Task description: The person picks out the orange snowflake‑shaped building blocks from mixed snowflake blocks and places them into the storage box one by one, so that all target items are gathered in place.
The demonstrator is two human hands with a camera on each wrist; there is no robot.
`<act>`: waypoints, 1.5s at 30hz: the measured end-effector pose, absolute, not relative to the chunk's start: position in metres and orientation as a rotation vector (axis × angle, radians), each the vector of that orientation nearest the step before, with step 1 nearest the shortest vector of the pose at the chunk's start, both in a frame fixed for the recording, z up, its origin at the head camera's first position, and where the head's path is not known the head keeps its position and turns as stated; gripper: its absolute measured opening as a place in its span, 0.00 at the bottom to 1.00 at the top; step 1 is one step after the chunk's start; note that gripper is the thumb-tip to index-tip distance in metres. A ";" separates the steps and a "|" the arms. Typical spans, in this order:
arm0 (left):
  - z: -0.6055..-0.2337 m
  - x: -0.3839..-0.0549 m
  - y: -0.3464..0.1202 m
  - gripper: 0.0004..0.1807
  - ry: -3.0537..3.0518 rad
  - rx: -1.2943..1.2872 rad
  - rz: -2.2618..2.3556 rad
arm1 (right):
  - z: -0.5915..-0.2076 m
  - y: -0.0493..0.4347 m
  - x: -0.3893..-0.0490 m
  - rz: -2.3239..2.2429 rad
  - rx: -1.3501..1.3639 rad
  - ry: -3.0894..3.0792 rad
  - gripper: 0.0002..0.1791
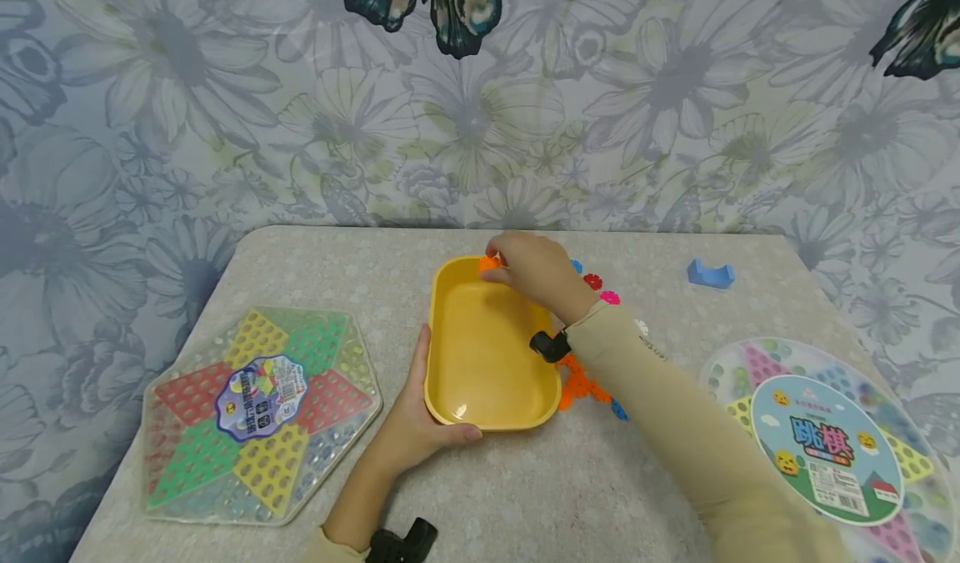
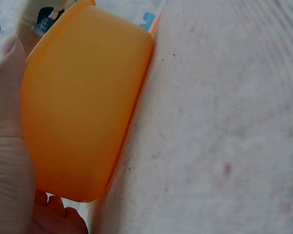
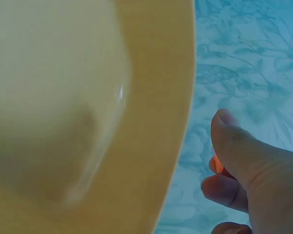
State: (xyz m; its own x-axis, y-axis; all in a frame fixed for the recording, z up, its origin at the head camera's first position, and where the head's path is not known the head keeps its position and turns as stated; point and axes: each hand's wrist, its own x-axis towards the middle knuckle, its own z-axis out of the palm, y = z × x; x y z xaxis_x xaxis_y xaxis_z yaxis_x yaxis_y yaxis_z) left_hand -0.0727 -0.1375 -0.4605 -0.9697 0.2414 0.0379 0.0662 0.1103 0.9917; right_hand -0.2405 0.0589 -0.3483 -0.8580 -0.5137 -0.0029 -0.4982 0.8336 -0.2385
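A yellow plastic tray (image 1: 491,363) with rounded corners and raised sides lies mid-table, its inside bare. My left hand (image 1: 426,417) grips its near left corner, the thumb along the near side and the fingers up the left side. In the left wrist view the thumb (image 2: 10,92) overlaps the tray's outer wall (image 2: 88,107). Over the tray's far rim, my right hand (image 1: 536,267) pinches a small orange plastic disc (image 1: 489,263) between thumb and finger. From the right wrist, only a sliver of the orange disc (image 3: 218,165) shows behind the thumb.
Right of the tray lie several orange discs (image 1: 581,386), with red (image 1: 592,282), pink and blue ones, partly hidden by the right arm. Boxed board games stand left (image 1: 258,417) and right (image 1: 825,446). A blue bracket-shaped piece (image 1: 711,274) sits at the back right, before the patterned backdrop.
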 end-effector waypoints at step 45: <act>-0.461 -0.073 -0.137 0.77 2.237 0.313 1.999 | -0.333 0.076 -0.230 -0.635 -0.677 2.820 0.22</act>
State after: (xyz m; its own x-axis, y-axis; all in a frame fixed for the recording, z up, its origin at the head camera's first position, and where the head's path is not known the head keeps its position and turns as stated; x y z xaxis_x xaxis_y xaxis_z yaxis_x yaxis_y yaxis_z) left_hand -0.0730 -0.1369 -0.4608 -0.9707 0.2363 0.0438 0.0701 0.1038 0.9921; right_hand -0.2305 0.0763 -0.3326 -0.8820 -0.4666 -0.0660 -0.3933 0.8059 -0.4425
